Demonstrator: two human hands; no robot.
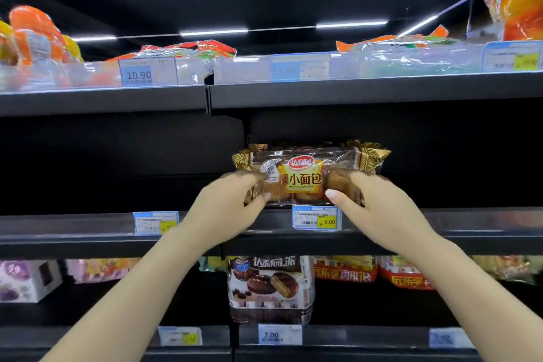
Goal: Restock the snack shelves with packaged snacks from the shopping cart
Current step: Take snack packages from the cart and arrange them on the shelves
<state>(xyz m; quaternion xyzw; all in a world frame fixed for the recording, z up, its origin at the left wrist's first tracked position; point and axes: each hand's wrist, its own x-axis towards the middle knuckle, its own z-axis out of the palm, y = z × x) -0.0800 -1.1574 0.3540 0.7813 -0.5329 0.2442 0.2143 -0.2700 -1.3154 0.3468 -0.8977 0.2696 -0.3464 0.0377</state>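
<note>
A clear and gold pack of small breads (305,169) with a yellow and red label stands on the middle shelf (88,232), just above a 6.00 price tag (317,218). My left hand (232,203) pinches its lower left end between thumb and fingers. My right hand (367,200) grips its lower right end the same way. Both arms reach up from the bottom of the view. The shopping cart is out of view.
The middle shelf is dark and bare to both sides of the pack. Orange snack bags (38,35) lie on the top shelf (352,88). Below stand a chocolate pie pack (270,288), red bags (346,272) and a purple and white box (26,281).
</note>
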